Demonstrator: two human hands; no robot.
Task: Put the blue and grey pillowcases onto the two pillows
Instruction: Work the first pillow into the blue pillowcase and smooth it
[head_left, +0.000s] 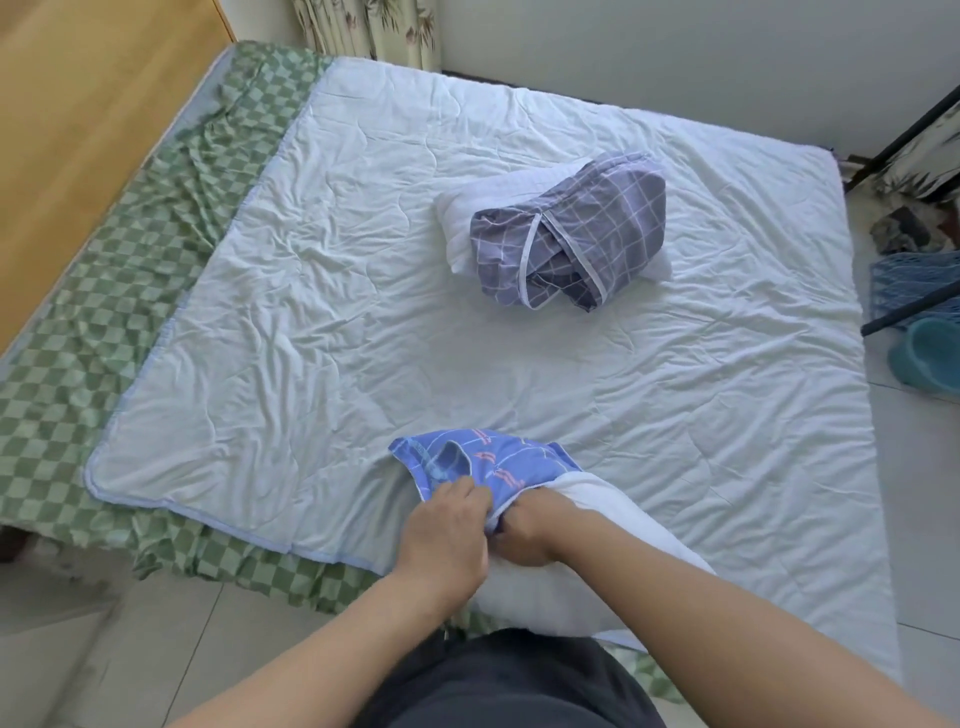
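Observation:
A blue pillowcase with orange marks is bunched over the far end of a white pillow at the near edge of the bed. My left hand grips the pillowcase's edge on the left. My right hand grips the same fabric right beside it, over the pillow. Farther back, near the middle of the bed, a grey checked pillowcase lies crumpled on top of a second white pillow, whose left end shows.
A white quilt covers most of the bed over a green checked sheet. A wooden headboard rises on the left. At the right stand a blue basket, a teal slipper and a dark frame.

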